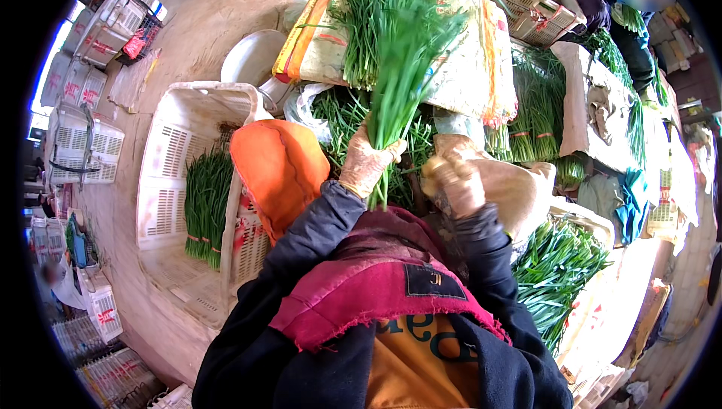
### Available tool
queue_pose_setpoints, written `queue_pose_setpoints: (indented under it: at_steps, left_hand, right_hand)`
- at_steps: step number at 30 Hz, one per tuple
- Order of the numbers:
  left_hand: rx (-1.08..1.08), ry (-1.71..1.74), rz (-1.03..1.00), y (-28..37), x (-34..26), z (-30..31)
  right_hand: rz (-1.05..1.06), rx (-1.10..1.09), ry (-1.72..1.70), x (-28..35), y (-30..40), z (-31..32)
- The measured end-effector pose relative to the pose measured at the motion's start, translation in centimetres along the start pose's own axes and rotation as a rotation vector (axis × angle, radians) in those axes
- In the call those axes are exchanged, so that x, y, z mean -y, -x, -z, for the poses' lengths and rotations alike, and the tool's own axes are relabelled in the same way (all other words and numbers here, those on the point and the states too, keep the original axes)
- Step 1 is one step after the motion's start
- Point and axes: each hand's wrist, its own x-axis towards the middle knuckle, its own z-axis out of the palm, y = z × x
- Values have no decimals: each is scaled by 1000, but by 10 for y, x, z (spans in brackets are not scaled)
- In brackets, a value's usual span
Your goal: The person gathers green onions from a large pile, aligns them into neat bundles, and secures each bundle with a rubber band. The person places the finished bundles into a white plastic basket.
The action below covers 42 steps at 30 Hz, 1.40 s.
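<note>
My left hand [365, 162], which looks gloved, is shut around the lower stalks of a bunch of green chives [397, 93]. Its leaves point away from me and blur at the tips. To the right, my right hand [459, 183] is blurred by motion near my knee, apart from the bunch. Whether it holds anything cannot be made out. Beyond the held bunch, another pile of chives [361, 42] lies on a woven plastic sack [468, 70]. Loose green stalks [344, 107] lie below the sack's near edge, partly hidden by my left hand and the bunch.
At left, a white plastic crate [161, 206] holds banded chives [206, 206] beside an orange cover [279, 172]. A white bucket [254, 56] stands behind. Loose greens [555, 262] fill a crate at right, near banded bundles [533, 132]. Another person [632, 42] is at upper right.
</note>
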Motion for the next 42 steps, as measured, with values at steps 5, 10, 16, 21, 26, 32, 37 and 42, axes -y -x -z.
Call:
queue_pose_setpoints:
  at_steps: [5, 10, 16, 21, 26, 32, 37, 42]
  left_hand:
    - [-281, 128, -13, 2, -23, 11]
    - [-540, 360, -30, -3, -25, 22]
    - [-623, 326, -154, -46, -41, 37]
    - [-376, 67, 58, -134, -75, 63]
    - [-58, -213, 214, -235, -63, 70]
    - [76, -777, 161, -275, 5, 75]
    - [144, -762, -36, -272, 29, 85]
    - [100, -622, 61, -271, 24, 90]
  right_hand:
    - [-149, 356, -169, -15, -3, -39]
    - [-7, 372, 24, -27, -16, -98]
    - [-202, 348, -445, -79, -70, -131]
    - [-423, 433, -339, 15, -150, -119]
    - [-598, 263, -811, -17, -234, -118]
    - [-729, 51, -1036, -43, -246, -116]
    - [-708, 234, -956, -33, -218, -98]
    - [-758, 481, -425, -9, -191, -66]
